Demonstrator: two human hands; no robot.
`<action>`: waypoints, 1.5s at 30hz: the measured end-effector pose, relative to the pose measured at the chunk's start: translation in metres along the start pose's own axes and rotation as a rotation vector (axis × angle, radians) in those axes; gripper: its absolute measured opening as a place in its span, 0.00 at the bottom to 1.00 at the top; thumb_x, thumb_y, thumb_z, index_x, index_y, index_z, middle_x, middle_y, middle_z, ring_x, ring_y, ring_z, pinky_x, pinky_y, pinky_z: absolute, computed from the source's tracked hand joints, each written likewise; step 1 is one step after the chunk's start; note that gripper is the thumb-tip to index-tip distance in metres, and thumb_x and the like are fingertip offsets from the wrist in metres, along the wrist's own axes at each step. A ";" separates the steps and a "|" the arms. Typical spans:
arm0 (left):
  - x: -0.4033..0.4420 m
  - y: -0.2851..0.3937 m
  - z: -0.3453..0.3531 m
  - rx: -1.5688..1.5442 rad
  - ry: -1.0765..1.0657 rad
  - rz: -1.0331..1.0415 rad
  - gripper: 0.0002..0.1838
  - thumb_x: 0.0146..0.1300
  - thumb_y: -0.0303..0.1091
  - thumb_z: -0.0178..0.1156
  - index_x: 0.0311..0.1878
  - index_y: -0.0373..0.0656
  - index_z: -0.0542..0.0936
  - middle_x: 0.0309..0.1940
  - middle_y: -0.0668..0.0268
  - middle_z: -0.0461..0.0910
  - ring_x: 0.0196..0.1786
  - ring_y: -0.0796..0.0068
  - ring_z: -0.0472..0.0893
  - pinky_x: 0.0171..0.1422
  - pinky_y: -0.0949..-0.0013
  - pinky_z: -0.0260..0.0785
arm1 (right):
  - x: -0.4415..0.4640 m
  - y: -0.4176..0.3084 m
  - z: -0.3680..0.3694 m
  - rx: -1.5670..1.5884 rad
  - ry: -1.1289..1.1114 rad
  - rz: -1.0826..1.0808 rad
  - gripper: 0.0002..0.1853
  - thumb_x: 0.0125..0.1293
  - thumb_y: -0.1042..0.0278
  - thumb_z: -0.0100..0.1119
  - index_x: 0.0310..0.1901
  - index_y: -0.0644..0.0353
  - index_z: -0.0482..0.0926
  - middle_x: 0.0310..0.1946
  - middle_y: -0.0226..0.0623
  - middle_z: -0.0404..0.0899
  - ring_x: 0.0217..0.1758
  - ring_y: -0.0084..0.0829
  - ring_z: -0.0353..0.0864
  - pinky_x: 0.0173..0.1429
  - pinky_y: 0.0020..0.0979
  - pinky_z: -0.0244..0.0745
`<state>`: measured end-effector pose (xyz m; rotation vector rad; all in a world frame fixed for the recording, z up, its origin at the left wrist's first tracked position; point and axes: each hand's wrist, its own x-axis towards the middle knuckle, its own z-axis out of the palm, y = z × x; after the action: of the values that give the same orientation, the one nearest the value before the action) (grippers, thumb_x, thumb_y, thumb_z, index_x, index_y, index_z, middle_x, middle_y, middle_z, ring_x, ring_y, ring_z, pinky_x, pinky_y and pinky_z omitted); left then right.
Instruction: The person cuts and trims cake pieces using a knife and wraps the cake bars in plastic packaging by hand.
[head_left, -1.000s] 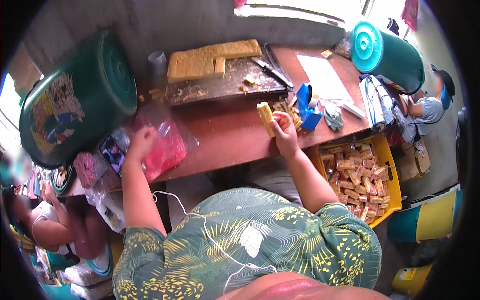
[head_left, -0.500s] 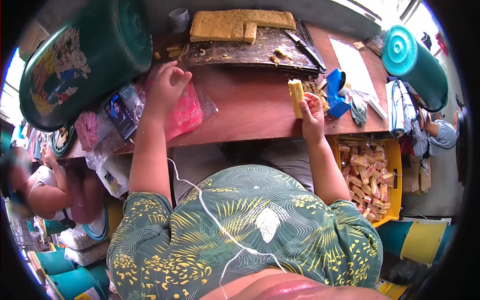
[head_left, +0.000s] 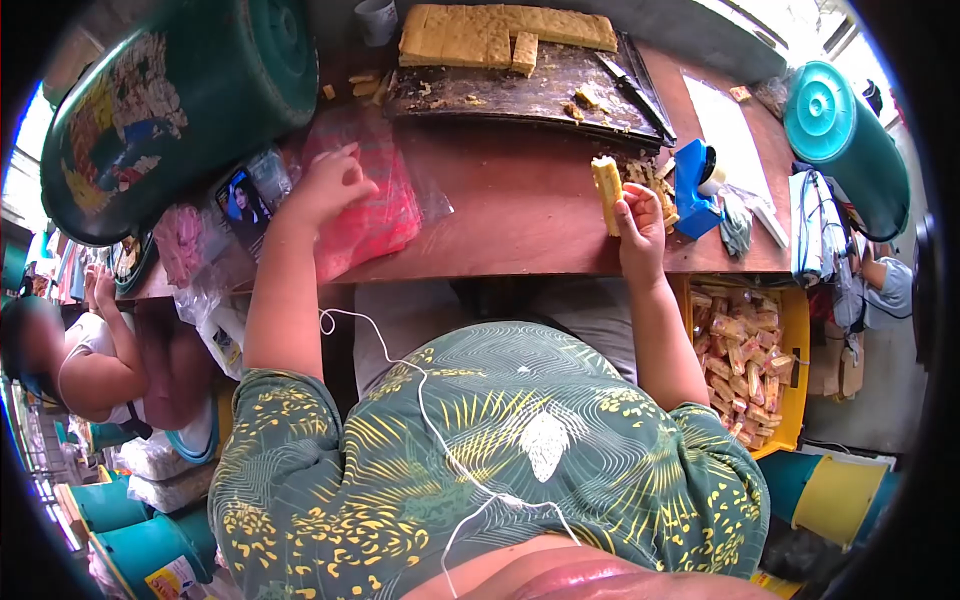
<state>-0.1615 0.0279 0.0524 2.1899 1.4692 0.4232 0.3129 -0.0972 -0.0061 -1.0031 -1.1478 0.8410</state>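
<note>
My right hand (head_left: 643,218) pinches an upright stick of yellow cake (head_left: 607,195) between thumb and fingers, over the table's front edge. Just right of it are cake scraps and a blue tape dispenser (head_left: 692,190). My left hand (head_left: 333,188) is over red-and-clear plastic bags (head_left: 385,215) at the left of the table, its fingers curled close to the thumb; whether it holds a bit of plastic is too small to tell. Behind, a dark tray (head_left: 480,97) bears a slab of cake (head_left: 455,38) with one cut piece, crumbs and a knife (head_left: 635,90).
A yellow crate (head_left: 800,365) of wrapped pieces is at the right below the brown table (head_left: 500,215). Green drums lie at the back left (head_left: 190,110) and back right (head_left: 850,140). A phone (head_left: 243,205) rests at the left. One person sits far left, another is far right.
The view has shifted, so the table sits differently in the frame. My left hand rose off the bags, then came back down over them. My right hand still holds the cake stick.
</note>
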 end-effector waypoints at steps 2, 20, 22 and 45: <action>0.006 -0.021 0.007 -0.084 0.019 -0.016 0.12 0.64 0.38 0.72 0.35 0.38 0.83 0.74 0.41 0.70 0.79 0.49 0.67 0.79 0.56 0.61 | 0.000 -0.001 0.002 -0.007 0.003 0.005 0.16 0.76 0.71 0.62 0.61 0.59 0.73 0.49 0.30 0.80 0.48 0.18 0.77 0.55 0.23 0.74; 0.018 0.017 0.009 -0.850 0.296 -0.008 0.11 0.79 0.40 0.59 0.47 0.44 0.86 0.38 0.74 0.83 0.41 0.85 0.77 0.48 0.77 0.72 | 0.002 0.001 0.006 0.011 0.009 0.033 0.17 0.76 0.68 0.64 0.61 0.60 0.73 0.48 0.31 0.80 0.49 0.20 0.78 0.55 0.24 0.74; 0.006 0.096 0.033 -0.932 0.289 0.150 0.10 0.79 0.39 0.60 0.46 0.44 0.85 0.34 0.79 0.81 0.36 0.88 0.76 0.42 0.80 0.70 | 0.001 0.003 0.003 0.019 0.014 0.046 0.18 0.76 0.67 0.64 0.62 0.60 0.73 0.48 0.31 0.80 0.50 0.20 0.78 0.56 0.24 0.74; 0.022 0.135 0.125 -0.575 0.079 -0.005 0.12 0.68 0.34 0.70 0.51 0.41 0.84 0.50 0.63 0.87 0.48 0.72 0.85 0.55 0.69 0.77 | 0.006 -0.007 0.086 0.612 -0.079 0.291 0.16 0.80 0.67 0.56 0.64 0.58 0.70 0.50 0.34 0.80 0.53 0.25 0.81 0.57 0.30 0.79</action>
<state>0.0143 -0.0209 0.0193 1.7230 1.1979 0.8228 0.2308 -0.0773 0.0111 -0.6307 -0.7360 1.3725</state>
